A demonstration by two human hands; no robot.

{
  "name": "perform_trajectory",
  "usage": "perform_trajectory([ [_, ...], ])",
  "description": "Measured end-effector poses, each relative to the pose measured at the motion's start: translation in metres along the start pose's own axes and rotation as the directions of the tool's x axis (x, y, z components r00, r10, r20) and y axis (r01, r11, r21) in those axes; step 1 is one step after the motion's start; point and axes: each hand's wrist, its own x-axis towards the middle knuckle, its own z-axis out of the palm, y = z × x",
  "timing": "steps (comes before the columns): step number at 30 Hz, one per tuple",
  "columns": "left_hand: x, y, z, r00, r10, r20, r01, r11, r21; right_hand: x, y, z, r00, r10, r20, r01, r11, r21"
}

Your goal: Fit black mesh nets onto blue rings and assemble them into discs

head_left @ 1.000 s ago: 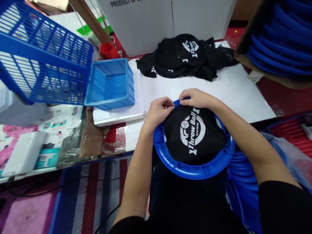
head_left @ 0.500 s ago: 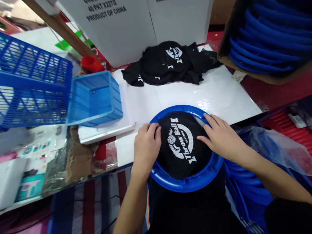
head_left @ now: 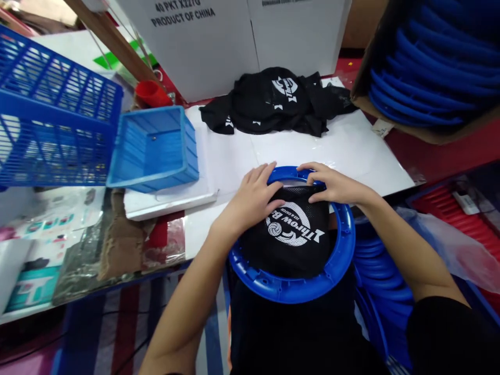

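A blue plastic ring [head_left: 289, 289] rests at the table's near edge, against my body. Inside it lies a black mesh fabric [head_left: 300, 265] with a white "Throw Ball" print, its far edge drawn straight between my hands. My left hand [head_left: 258, 198] is bent over the ring's far left part, thumb on the cloth. At the far right of the ring, my right hand [head_left: 330, 185] pinches the cloth's edge, with its index finger reaching over the rim. A gap shows between the cloth and the ring's far side. My fingers partly hide the cloth's edge.
More black printed fabric pieces [head_left: 265, 101] lie ahead by a white carton [head_left: 219, 52]. A light-blue bin [head_left: 152, 151] and a blue basket [head_left: 58, 114] stand left. Blue rings [head_left: 414, 94] fill a box at right; several more rings [head_left: 383, 276] are stacked below it.
Both hands have moved to the ring's far side, closer together. The fabric has turned inside the ring, and a gap has opened at its far edge. The view has shifted slightly.
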Motion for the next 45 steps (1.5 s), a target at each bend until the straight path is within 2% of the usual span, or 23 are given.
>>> perform_trajectory([
  [3,0.016,-0.025,0.008,0.995,0.083,0.054,-0.077,0.991,-0.106,-0.001,0.003,-0.005,1.000,-0.002,0.002,0.002,0.996,0.089],
  [5,0.015,-0.035,0.009,0.998,0.061,0.011,-0.058,0.980,-0.188,-0.003,0.005,-0.007,1.000,-0.002,0.011,0.001,0.995,0.096],
  [9,0.008,-0.047,0.007,0.991,-0.068,-0.119,0.013,0.911,-0.412,-0.006,0.011,-0.007,1.000,-0.001,-0.029,0.005,0.988,0.154],
  [13,0.007,-0.048,0.010,0.962,-0.236,-0.134,0.118,0.808,-0.577,-0.006,0.015,-0.005,0.994,-0.017,-0.111,0.037,0.984,0.172],
  [17,0.010,-0.044,0.012,0.937,-0.334,-0.106,0.191,0.741,-0.644,-0.004,0.009,-0.001,0.995,-0.092,-0.026,0.091,0.995,-0.041],
  [21,0.011,-0.047,0.009,0.940,-0.339,-0.034,0.233,0.713,-0.662,0.001,0.002,-0.002,0.997,-0.062,0.054,0.071,0.983,-0.170],
  [26,0.008,-0.053,0.002,0.959,-0.280,0.055,0.244,0.708,-0.663,0.015,-0.002,-0.014,0.988,-0.022,0.155,0.048,0.986,-0.161],
  [30,0.006,-0.055,0.000,0.959,-0.275,0.073,0.248,0.686,-0.684,0.023,-0.004,-0.024,0.983,0.002,0.186,0.008,0.998,-0.057],
  [34,0.004,-0.054,0.002,0.961,-0.269,0.057,0.230,0.673,-0.703,0.020,-0.001,-0.024,0.992,0.026,0.121,-0.036,0.996,0.084],
  [38,0.006,-0.053,0.005,0.954,-0.298,0.007,0.213,0.666,-0.715,0.014,0.008,-0.014,0.999,0.033,-0.007,-0.031,0.982,0.185],
  [41,0.008,-0.053,0.007,0.949,-0.316,-0.009,0.213,0.663,-0.718,0.011,0.015,-0.007,0.993,0.036,-0.109,-0.013,0.978,0.206],
  [45,0.010,-0.053,0.008,0.958,-0.285,-0.009,0.208,0.719,-0.663,0.009,0.021,-0.002,0.987,0.059,-0.147,-0.029,0.980,0.198],
])
